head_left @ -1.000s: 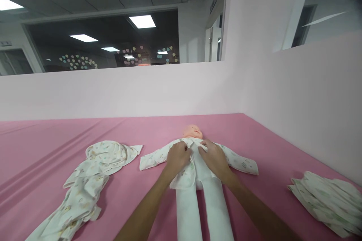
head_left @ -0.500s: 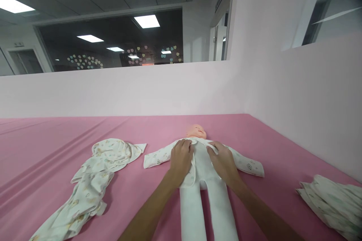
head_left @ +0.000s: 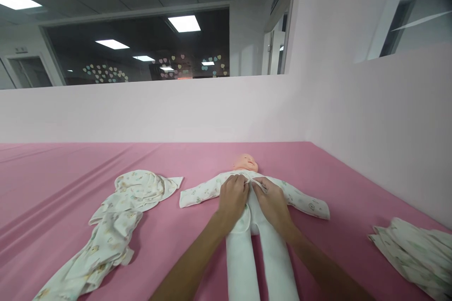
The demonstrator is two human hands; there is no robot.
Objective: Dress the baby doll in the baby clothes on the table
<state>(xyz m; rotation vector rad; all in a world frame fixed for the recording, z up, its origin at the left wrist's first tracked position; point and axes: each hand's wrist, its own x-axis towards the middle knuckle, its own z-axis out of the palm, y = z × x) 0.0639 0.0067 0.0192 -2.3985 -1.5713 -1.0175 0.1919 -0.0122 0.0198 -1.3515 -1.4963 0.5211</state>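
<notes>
A baby doll (head_left: 246,162) lies on its back, its head toward the wall and its white cloth legs (head_left: 243,263) toward me. Its arms are spread in the sleeves of a white printed baby shirt (head_left: 306,198). Over the chest, my left hand (head_left: 233,197) pinches the shirt's left front edge. My right hand (head_left: 271,200) pinches the right front edge beside it. The two edges nearly meet below the neck. The lower left flap hangs loose over the hip, and part of the white torso shows between my hands.
The doll rests on a pink sheet (head_left: 169,240). Crumpled printed baby clothes (head_left: 113,235) lie to the left. A folded pile of pale cloth (head_left: 416,254) sits at the right edge. A white wall (head_left: 148,113) with windows stands behind.
Both hands have moved inward toward each other, drawing the shirt's front edges together over the doll's chest. Less of the white torso shows between them.
</notes>
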